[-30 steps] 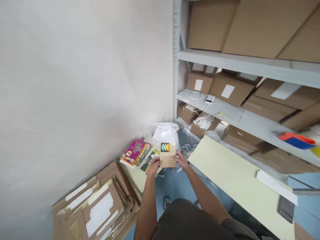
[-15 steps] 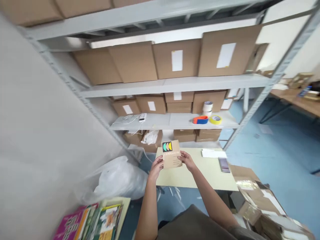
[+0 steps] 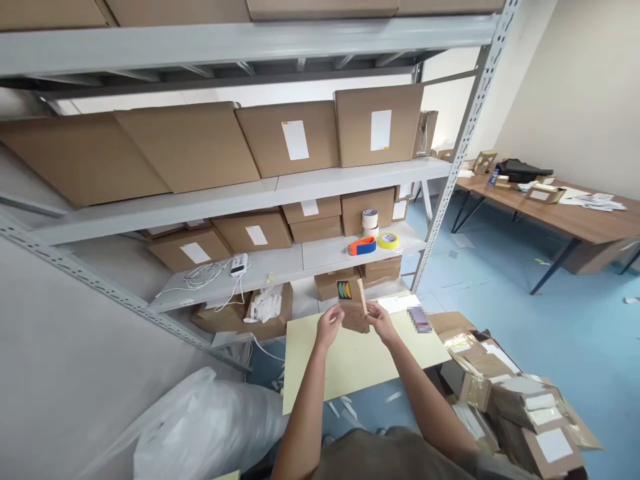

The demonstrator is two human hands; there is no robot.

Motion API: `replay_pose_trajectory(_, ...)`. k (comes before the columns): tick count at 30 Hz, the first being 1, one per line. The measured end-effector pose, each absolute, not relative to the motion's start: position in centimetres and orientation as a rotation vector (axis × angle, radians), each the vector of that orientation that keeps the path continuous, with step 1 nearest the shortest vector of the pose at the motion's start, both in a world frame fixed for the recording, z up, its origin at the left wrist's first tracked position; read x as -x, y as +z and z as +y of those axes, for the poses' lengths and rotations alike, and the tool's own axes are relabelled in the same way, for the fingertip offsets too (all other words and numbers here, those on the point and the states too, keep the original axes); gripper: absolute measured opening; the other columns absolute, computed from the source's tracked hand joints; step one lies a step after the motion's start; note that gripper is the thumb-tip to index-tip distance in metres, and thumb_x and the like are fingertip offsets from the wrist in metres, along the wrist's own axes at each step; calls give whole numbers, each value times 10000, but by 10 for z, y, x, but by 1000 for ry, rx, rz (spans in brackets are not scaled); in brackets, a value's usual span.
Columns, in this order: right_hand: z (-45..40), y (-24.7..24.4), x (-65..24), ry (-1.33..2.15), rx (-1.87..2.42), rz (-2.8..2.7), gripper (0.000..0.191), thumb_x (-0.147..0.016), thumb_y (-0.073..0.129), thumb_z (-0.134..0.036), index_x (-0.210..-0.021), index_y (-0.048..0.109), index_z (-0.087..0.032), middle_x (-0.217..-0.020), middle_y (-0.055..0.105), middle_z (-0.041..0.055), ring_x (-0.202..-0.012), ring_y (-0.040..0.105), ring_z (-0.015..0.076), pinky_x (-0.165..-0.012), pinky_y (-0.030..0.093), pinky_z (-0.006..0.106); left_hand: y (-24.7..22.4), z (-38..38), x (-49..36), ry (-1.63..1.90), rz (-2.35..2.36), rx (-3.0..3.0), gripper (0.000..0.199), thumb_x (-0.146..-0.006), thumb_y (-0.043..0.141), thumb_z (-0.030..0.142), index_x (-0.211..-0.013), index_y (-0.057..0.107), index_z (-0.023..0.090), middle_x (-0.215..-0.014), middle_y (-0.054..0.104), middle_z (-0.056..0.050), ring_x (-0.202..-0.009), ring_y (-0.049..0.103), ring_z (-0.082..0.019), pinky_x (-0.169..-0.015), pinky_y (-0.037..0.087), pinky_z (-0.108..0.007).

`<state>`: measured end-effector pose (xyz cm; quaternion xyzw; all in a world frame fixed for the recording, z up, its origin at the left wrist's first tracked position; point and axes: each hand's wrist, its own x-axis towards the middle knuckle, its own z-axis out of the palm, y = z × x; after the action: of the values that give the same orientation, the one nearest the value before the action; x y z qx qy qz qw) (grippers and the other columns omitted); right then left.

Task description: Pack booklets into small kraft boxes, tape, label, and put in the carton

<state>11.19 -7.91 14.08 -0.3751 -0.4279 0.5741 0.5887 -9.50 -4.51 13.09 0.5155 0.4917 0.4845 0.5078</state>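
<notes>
A kraft-brown book [image 3: 353, 312], with a black square of coloured half-circles on its front, is held up over the pale yellow table top [image 3: 325, 360]. It stands turned at an angle, so one thick, lighter side edge shows. My left hand [image 3: 329, 325] is closed at its left edge, fingers partly hidden. On the opposite edge, my right hand [image 3: 380, 321] grips it with thumb and fingers. White paper [image 3: 395, 303] and a blurred-out purple item [image 3: 420, 320] lie on the table to the right of my right hand.
Grey metal shelving [image 3: 280, 185] with cardboard boxes [image 3: 300, 139] rises ahead. Its lower shelf bears yellow tape [image 3: 389, 241], an orange-blue band [image 3: 362, 246] and a power strip [image 3: 239, 264]. A white plastic bag [image 3: 210, 427] bulges at left; flattened cartons [image 3: 520, 400] pile up at right.
The view has swung to the right, showing more of the wooden desk. The book has turned from facing me to an angle, exposing its side edge; both hands still hold it.
</notes>
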Motion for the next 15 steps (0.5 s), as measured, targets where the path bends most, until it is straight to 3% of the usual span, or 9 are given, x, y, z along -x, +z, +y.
replay_pose_trajectory(5,-66,145,-55,1331,837,-1294,564,-738,798,-398,-1293,743,-320,-1444,662,43,-1307,616,353,-946,597,486,151,-41,107,1193,985,-1245,684,-722,879,374,-1354,681,203,-1323,721,-143,-1173,705,-303,-1025,544,-427)
replay_pose_trajectory(10,-40,144,-35,952,1164,-1235,515,-771,767,-457,-1264,748,-309,-1467,640,68,-1434,503,337,-1139,463,543,163,-27,176,1180,863,-1178,707,-743,848,417,-1375,660,163,-1233,764,-143,-1139,718,-301,-1003,551,-408)
replay_pose_trajectory(12,-31,148,-33,936,1241,-1193,517,-749,789,-484,-1230,752,-299,-1408,679,81,-1405,530,344,-1139,455,549,164,-23,204,1116,792,-1129,755,-741,855,417,-1414,633,158,-1239,759,-159,-1148,713,-310,-1000,552,-416)
replay_pose_trajectory(15,-28,155,-24,1288,1102,-1181,506,-766,795,-512,-1207,743,-270,-1251,761,87,-1221,670,338,-1015,542,498,158,-20,230,1073,738,-1070,804,-726,870,405,-1452,611,174,-1283,739,-173,-1179,700,-326,-997,552,-424)
